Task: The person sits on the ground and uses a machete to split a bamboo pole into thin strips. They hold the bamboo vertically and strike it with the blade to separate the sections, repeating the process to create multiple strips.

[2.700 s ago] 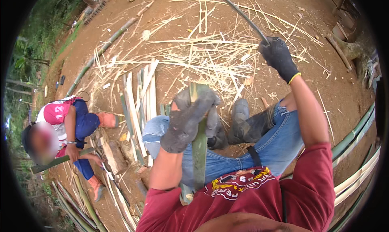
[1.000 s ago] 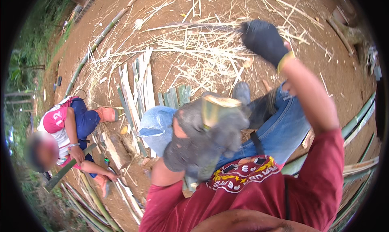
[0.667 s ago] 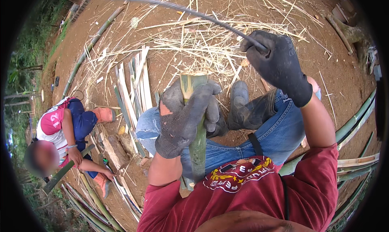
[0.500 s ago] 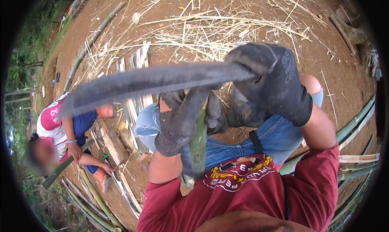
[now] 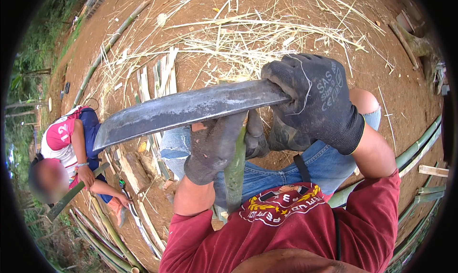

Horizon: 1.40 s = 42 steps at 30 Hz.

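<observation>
My right hand [image 5: 315, 89], in a dark work glove, is closed round the grip end of a machete [image 5: 191, 105]. Its wide grey blade reaches leftward across the view, above my other hand, and hides part of it. My left hand [image 5: 212, 144], gloved as well with a worn patch, wraps round a strip of green bamboo [image 5: 234, 180] that runs back toward my body. The blade covers the bamboo's far end, so I cannot tell whether the two touch.
Pale bamboo shavings [image 5: 248, 44] litter the brown soil ahead. On the left a person [image 5: 64, 134] bends over, holding another blade [image 5: 76, 192], near a wooden block [image 5: 133, 173]. Bamboo poles [image 5: 112, 41] lie farther left, with more green stalks [image 5: 420, 144] at the right.
The machete, blurred before, now shows sharply; its tip has swung lower and to the right. My right hand has turned slightly. The person at left has leaned.
</observation>
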Available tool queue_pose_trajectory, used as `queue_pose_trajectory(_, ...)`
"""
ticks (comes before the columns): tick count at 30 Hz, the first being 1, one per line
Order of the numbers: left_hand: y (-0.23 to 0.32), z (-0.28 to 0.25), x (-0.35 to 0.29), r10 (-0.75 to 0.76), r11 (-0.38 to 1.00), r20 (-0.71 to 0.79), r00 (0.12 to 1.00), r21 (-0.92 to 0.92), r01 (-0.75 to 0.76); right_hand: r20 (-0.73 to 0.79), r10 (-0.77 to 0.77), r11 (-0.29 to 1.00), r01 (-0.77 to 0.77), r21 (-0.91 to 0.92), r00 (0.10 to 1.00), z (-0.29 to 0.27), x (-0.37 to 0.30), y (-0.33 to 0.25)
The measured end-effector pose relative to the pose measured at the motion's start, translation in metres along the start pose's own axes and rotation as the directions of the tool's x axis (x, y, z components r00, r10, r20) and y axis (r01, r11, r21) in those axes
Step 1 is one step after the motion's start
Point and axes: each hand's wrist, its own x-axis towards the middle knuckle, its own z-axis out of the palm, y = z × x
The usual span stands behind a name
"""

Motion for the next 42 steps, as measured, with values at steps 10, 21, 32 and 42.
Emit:
queue_pose_trajectory(10,-0.002,0.0,0.002,0.005,0.999,-0.035,0.999,0.048,-0.003,0.007,-0.032,0.995,0.031,0.09,0.999,0.006,0.0,0.008)
queue_pose_trajectory(21,0.012,-0.001,0.0,0.037,0.984,-0.025,0.999,0.174,-0.032,0.089,0.406,0.875,-0.358,-0.326,0.909,0.04,-0.016,0.147)
queue_pose_trajectory(32,0.012,0.004,-0.005,-0.032,0.999,0.018,0.999,0.041,0.032,-0.157,0.101,0.985,-0.076,0.158,0.982,-0.002,-0.012,0.015)
queue_pose_trajectory(42,-0.016,-0.005,-0.011,0.201,0.972,0.044,0.979,0.112,-0.205,-0.065,-0.077,0.996,0.075,-0.043,0.995,-0.011,-0.013,-0.006)
